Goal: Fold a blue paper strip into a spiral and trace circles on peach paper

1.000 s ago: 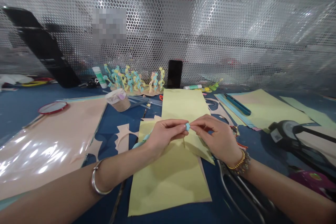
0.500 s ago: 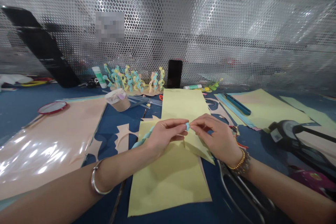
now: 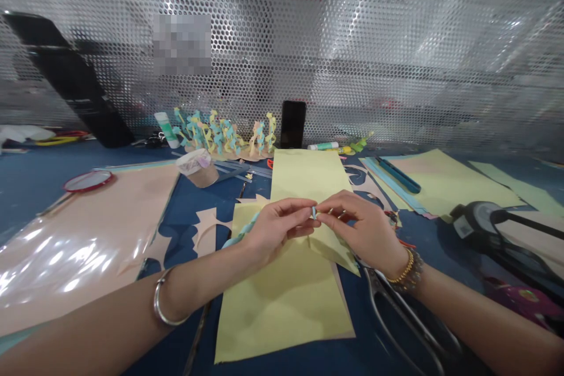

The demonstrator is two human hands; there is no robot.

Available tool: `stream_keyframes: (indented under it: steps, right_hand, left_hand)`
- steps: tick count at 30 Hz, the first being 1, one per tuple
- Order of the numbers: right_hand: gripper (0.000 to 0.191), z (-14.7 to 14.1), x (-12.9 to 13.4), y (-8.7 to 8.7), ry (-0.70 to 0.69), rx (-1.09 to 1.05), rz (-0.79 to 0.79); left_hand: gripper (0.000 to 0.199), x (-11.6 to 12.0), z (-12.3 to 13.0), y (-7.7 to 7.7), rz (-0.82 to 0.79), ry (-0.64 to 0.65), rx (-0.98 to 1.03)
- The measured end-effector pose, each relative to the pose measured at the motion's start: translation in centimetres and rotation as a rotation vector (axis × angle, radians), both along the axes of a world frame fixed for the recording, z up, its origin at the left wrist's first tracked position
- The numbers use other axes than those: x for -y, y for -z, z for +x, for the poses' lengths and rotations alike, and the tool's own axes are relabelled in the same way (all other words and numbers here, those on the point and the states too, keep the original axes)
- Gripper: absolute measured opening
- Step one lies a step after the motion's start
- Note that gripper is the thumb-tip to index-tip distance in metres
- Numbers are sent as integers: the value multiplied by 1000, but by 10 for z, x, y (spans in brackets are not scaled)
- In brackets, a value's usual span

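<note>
Between both hands, over the yellow paper (image 3: 282, 305), is a small rolled piece of light blue paper (image 3: 314, 212). My left hand (image 3: 284, 223) is closed, with thumb and fingertips pinching the roll from the left. From the right, my right hand (image 3: 359, 229) pinches the same roll between thumb and index finger. A light blue paper strip (image 3: 240, 232) shows behind my left wrist, partly hidden; whether it joins the roll I cannot tell. Scissors (image 3: 396, 311) lie beneath my right wrist.
Curled paper decorations (image 3: 220, 132) stand at the back beside a glue stick (image 3: 166, 129) and an upright phone (image 3: 293, 123). A covered cup (image 3: 198, 167) sits left of centre. Paper scraps (image 3: 207, 232), a teal box cutter (image 3: 398, 175) and a black tape dispenser (image 3: 480, 226) lie around.
The light blue roll has turned and now shows as a narrow upright edge between the fingertips. My right fingers have shifted slightly left, closer to my left hand.
</note>
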State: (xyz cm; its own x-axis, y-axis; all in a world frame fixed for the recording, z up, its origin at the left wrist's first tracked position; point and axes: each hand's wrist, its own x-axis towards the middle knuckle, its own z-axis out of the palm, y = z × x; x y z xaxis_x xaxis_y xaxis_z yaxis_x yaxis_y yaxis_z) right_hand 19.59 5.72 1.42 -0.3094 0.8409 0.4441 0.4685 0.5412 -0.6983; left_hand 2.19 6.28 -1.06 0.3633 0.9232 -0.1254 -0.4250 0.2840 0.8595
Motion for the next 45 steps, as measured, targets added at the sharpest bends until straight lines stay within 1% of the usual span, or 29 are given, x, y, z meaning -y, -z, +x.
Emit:
stream_keyframes:
  steps: [7, 11, 13, 18, 21, 24, 28, 33, 45]
  right_hand:
    - [7, 2, 0, 2, 7, 3, 35]
    - [7, 2, -1, 1, 21, 3, 27]
    - [7, 3, -1, 0, 26, 5, 12]
    - [9, 4, -1, -2, 16, 12, -12]
    - [9, 5, -1, -2, 10, 1, -2]
    - [8, 5, -1, -2, 6, -3, 31]
    - [7, 6, -1, -2, 5, 13, 62]
    - [7, 6, 0, -3, -6, 31, 75]
    - [8, 5, 0, -4, -12, 37, 64]
  left_hand:
    - [23, 1, 0, -3, -19, 28, -24]
    - [27, 1, 0, -3, 2, 26, -54]
    - [28, 1, 0, -2, 48, 8, -99]
    - [25, 3, 1, -8, 229, -97, -297]
    - [23, 4, 1, -11, 314, -136, -345]
    - [23, 4, 0, -11, 371, -149, -367]
    - [23, 4, -1, -7, 446, -142, -417]
    - [24, 4, -3, -4, 498, -132, -452]
    - [23, 6, -2, -6, 569, -170, -504]
